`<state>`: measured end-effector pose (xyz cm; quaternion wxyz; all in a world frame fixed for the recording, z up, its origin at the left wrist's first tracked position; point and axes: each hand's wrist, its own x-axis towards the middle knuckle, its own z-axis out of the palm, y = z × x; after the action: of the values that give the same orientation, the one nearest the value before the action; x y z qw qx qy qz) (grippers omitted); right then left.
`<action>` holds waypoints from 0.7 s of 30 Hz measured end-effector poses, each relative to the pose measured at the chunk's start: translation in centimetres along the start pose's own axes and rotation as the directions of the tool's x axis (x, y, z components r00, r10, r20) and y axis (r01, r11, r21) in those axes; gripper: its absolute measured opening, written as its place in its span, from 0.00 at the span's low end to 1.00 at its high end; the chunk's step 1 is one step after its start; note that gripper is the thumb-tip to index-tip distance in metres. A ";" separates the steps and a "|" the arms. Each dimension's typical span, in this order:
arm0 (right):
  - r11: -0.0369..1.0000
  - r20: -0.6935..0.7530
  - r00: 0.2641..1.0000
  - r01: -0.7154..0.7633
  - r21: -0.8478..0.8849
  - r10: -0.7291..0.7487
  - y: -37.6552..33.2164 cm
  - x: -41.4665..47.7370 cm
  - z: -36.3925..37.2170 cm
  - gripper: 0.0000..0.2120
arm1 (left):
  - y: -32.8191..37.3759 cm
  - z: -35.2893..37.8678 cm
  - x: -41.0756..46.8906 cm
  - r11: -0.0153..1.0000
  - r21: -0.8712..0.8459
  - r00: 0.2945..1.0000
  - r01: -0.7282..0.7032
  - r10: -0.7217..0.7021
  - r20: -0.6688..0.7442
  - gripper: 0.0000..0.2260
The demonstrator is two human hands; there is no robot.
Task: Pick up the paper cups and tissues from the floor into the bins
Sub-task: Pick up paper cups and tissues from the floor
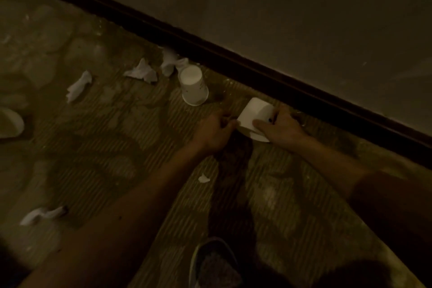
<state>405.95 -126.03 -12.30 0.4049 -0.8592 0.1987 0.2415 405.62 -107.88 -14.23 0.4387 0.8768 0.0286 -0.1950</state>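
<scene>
Just beside the dark baseboard (233, 65), the right hand (280, 129) curls round 1 paper cup (252, 113); the left hand (215, 132) seems to pinch its side. Dim light blurs both grips.

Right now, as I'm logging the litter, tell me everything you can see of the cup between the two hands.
The cup is white, apparently paper, and tapered, with a small dark mark on its side. It lies tipped on the floor by the dark skirting, base toward the wall, rim toward the person. The right hand grips its side, thumb across the front. The left hand meets its left edge with curled fingers; whether they pinch it is unclear.
</scene>
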 end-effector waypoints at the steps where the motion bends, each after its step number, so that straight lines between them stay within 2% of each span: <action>1: 1.000 -0.013 1.000 -0.018 0.020 0.018 -0.3 0.3 0.3 0.33 | 0.0 0.1 0.1 1.000 -0.023 1.000 0.006 -0.005 0.005 0.17; 4: 0.997 0.007 0.998 -0.063 0.049 0.062 -1.4 0.9 1.6 0.30 | 0.0 0.5 0.1 0.994 -0.107 0.998 0.035 -0.030 0.049 0.18; 7: 0.994 -0.004 0.996 -0.086 0.069 0.087 -2.2 0.9 3.1 0.37 | -0.4 0.5 -0.8 0.968 -0.244 0.998 0.060 -0.053 0.033 0.18; 9: 0.995 -0.001 0.998 -0.067 0.069 0.067 -2.9 0.9 4.2 0.44 | -1.1 0.1 -1.6 0.951 -0.310 1.000 0.014 -0.017 -0.008 0.16; 13: 0.995 0.038 0.998 -0.052 0.082 0.049 -4.5 0.8 5.9 0.52 | -1.9 -1.7 -2.8 0.922 -0.386 1.000 -0.024 0.017 -0.021 0.12; 16: 0.987 0.100 0.992 -0.089 0.133 0.076 -5.1 0.7 6.3 0.54 | -2.0 -3.4 -3.7 0.891 -0.455 0.999 -0.018 0.038 0.035 0.12; 18: 0.976 0.149 0.985 -0.114 0.187 0.086 -5.3 0.6 6.4 0.51 | -1.9 -4.9 -3.8 0.892 -0.451 0.997 0.015 0.020 0.072 0.11; 19: 0.969 0.167 0.982 -0.120 0.218 0.084 -5.4 0.6 6.4 0.50 | -1.8 -5.8 -3.7 0.898 -0.441 1.000 0.014 -0.005 0.022 0.10; 21: 0.947 0.186 0.979 -0.134 0.290 0.082 -5.7 0.8 6.5 0.47 | -1.4 -7.4 -2.8 0.910 -0.414 0.974 0.003 -0.097 -0.204 0.07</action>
<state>408.03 -117.62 -12.90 0.5329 -0.7512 0.2445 0.3032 405.08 -100.92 -10.32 0.6024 0.7798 0.1399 -0.0976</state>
